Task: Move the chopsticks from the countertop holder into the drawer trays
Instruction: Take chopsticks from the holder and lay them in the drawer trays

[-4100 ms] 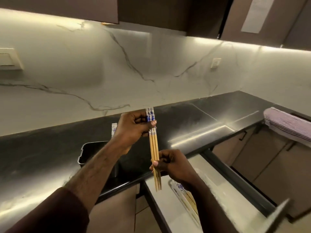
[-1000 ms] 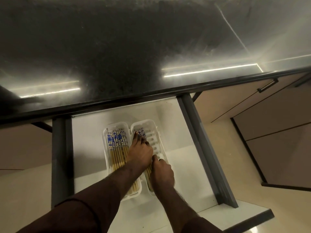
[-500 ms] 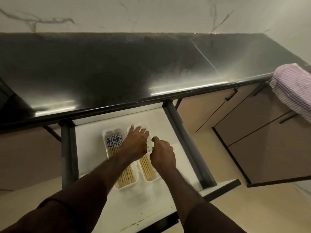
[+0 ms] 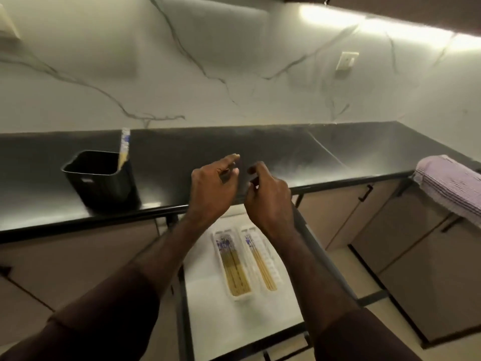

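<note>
A black holder (image 4: 100, 178) stands on the dark countertop (image 4: 286, 152) at the left, with a few blue-and-white-topped chopsticks (image 4: 124, 147) leaning in its right corner. Below, the open drawer (image 4: 234, 316) holds two white trays side by side. The left tray (image 4: 233, 267) is full of chopsticks and the right tray (image 4: 263, 264) has a few. My left hand (image 4: 210, 191) and my right hand (image 4: 268, 196) hover empty above the counter's front edge, fingers loosely spread, over the trays.
A folded pink towel (image 4: 453, 186) lies at the counter's right end. Beige cabinet doors (image 4: 406, 261) with dark handles run below on the right. A marble wall (image 4: 234, 74) with a socket backs the counter.
Both hands have let go of the chopsticks laid in the right tray and risen to counter height. The view has tilted up, bringing the holder into sight.
</note>
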{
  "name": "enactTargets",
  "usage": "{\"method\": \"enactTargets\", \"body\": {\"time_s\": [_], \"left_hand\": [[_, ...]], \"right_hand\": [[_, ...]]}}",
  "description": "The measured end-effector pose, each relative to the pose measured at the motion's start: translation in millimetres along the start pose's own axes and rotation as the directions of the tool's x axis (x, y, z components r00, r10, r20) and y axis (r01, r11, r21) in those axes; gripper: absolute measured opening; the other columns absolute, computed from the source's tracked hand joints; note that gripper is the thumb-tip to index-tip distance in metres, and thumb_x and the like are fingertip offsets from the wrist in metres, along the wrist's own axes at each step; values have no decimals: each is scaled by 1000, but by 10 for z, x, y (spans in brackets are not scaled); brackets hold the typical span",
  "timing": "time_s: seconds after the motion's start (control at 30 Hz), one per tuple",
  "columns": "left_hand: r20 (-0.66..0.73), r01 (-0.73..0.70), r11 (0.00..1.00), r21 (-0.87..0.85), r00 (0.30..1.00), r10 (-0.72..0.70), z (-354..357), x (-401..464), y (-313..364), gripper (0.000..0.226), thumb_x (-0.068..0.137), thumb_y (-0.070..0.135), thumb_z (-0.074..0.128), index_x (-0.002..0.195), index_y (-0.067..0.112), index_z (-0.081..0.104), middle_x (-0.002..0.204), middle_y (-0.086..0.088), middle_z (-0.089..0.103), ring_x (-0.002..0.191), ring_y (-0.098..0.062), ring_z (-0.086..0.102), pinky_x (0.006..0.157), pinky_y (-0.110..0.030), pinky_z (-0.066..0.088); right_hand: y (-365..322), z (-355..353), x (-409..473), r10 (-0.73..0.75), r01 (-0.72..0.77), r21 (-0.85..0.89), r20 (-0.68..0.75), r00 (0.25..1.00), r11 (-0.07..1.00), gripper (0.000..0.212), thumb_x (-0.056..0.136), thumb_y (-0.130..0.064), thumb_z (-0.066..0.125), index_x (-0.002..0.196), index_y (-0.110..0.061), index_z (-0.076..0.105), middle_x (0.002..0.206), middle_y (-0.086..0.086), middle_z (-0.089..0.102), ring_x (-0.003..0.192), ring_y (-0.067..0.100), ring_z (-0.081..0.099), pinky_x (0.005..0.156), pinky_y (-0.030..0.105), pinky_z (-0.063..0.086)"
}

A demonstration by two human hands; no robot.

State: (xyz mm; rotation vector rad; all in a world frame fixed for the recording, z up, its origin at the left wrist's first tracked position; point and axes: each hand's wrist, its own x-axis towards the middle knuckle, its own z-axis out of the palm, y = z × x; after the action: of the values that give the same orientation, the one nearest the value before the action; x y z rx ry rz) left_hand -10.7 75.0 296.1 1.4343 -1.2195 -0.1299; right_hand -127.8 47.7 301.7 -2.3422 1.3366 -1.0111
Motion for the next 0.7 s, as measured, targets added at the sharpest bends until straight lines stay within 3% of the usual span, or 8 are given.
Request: {"method": "enactTargets", "body": {"time_s": [0.13,0.3,0.47,0.6,0.7], "left_hand": [[-86,-5,1000,23,996,7,-774,172,-169,31,87,7,66,118,11,68,115,-1,70,97,11,58,84,-1,44],[-111,25,997,73,994,-17,-1807,333,-703,32,87,9,68,119,13,67,114,-1,71,98,-3,67,86,-7,48],[-76,38,992,117,997,-29,-2644,610,-1194,34,85,10,69,117,19,69,106,3,74,91,-2,69,88,-24,56],[-27,20,992,128,999,-17,-2960,852,-1448,35,87,8,67,120,17,67,103,4,73,79,8,65,80,-7,50],[-3,35,992,124,999,-35,-3007,1037,-1676,36,86,10,68,121,18,66,105,1,74,84,6,65,82,-10,51]], "right_hand": [[-671,269,106,-114,115,42,-30,993,992,23,94,-11,57,116,-16,57,94,3,72,79,15,68,74,34,58],[-1525,958,174,-147,147,76,-1,989,986,27,93,-16,61,119,-18,57,99,3,73,85,15,70,78,36,60],[-2201,1645,293,-124,120,106,33,992,987,28,92,-19,64,120,-17,60,96,-1,72,77,4,63,74,16,52],[-2499,2044,453,-94,89,109,48,994,990,28,92,-20,64,120,-16,61,103,0,72,84,5,66,80,19,55],[-2537,2298,610,-59,54,81,65,996,995,30,92,-22,65,121,-16,61,106,1,72,89,8,69,84,26,58]]}}
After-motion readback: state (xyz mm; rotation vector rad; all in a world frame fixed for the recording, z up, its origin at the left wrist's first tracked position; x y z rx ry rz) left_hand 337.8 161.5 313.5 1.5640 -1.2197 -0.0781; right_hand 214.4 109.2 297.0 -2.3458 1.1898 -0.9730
